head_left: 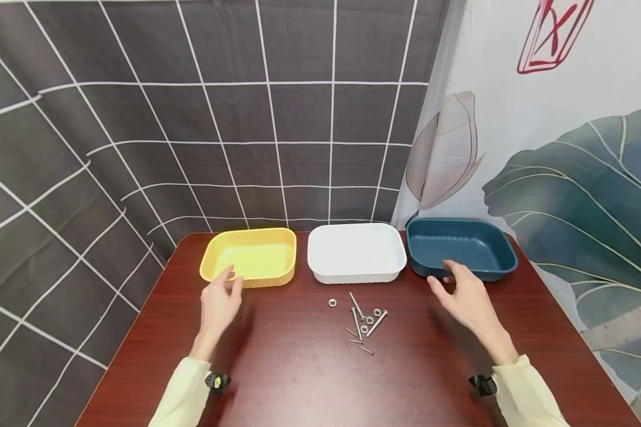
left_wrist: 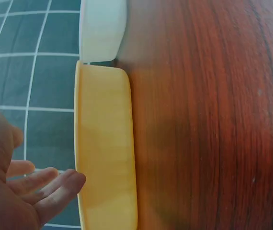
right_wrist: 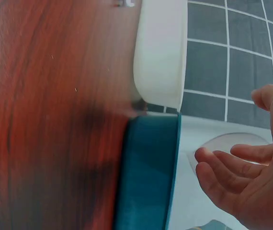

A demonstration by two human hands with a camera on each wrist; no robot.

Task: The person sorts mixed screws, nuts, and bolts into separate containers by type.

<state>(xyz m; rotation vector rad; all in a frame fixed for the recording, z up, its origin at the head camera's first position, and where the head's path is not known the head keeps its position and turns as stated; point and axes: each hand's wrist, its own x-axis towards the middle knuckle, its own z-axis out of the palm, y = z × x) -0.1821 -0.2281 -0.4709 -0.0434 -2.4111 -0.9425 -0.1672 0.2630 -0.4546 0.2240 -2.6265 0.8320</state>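
My left hand (head_left: pixel 219 305) hovers at the near edge of a yellow tray (head_left: pixel 285 280), its fingers loosely bent and holding nothing. On the right, my other hand (head_left: pixel 467 302) is by the near rim of a dark blue tray (head_left: pixel 499 276), likewise holding nothing, with thumb and fingers apart. Between the hands several long bolts (head_left: pixel 377 323), nuts (head_left: pixel 332 302) and small thin screws (head_left: pixel 366 350) lie loosely grouped on the table. In the left wrist view, fingertips overlap the rim of the yellow tray (left_wrist: pixel 105 143); whether they touch it I cannot tell.
A white tray (head_left: pixel 357 277) stands between the yellow and blue ones, close to both, along the back of the reddish-brown table (head_left: pixel 299 379). Behind it hangs a dark grid-patterned cloth (head_left: pixel 299 112). A leaf-printed curtain (head_left: pixel 577 196) hangs at the right.
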